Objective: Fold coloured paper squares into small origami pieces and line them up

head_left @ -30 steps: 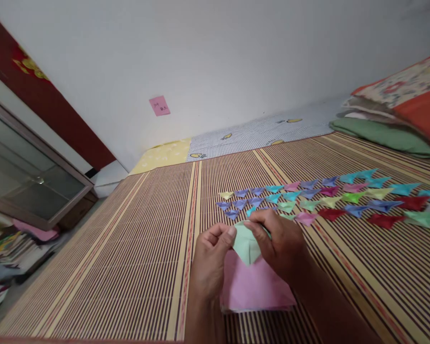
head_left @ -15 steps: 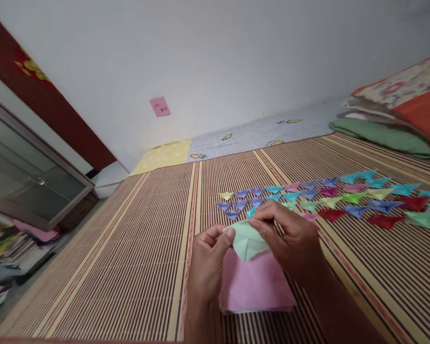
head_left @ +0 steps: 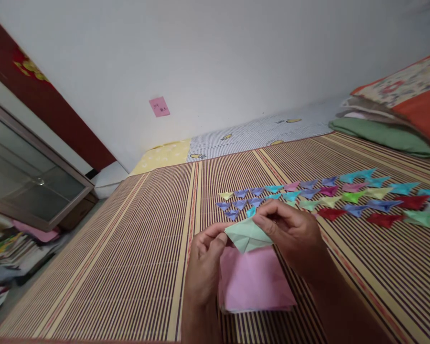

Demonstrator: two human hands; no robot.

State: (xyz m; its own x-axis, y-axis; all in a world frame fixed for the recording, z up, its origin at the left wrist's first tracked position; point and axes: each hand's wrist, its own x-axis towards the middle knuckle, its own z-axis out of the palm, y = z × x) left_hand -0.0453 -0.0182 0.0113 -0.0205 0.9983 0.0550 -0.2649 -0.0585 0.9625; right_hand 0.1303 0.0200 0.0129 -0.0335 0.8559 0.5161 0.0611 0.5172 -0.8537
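Note:
A pale green folded paper (head_left: 248,237) is held up between both hands, its lower edge coming to a blunt point. My left hand (head_left: 206,258) pinches its left corner between thumb and fingers. On the upper right edge, the thumb and forefinger of my right hand (head_left: 290,234) are closed on the same paper. Just below lies a stack of square sheets (head_left: 256,282) with a pink one on top, resting on the striped mat (head_left: 146,267).
Rows of small folded papers (head_left: 310,205) in many colours spread beyond and right of my hands. Pillows and a green cloth (head_left: 383,136) lie at the far right. A pink note (head_left: 159,106) is on the wall; a glass-fronted cabinet (head_left: 32,167) stands left.
The green paper's lower point has risen and looks flatter, showing more of the pink sheet. My left thumb has shifted slightly down and left from the paper's face to its corner.

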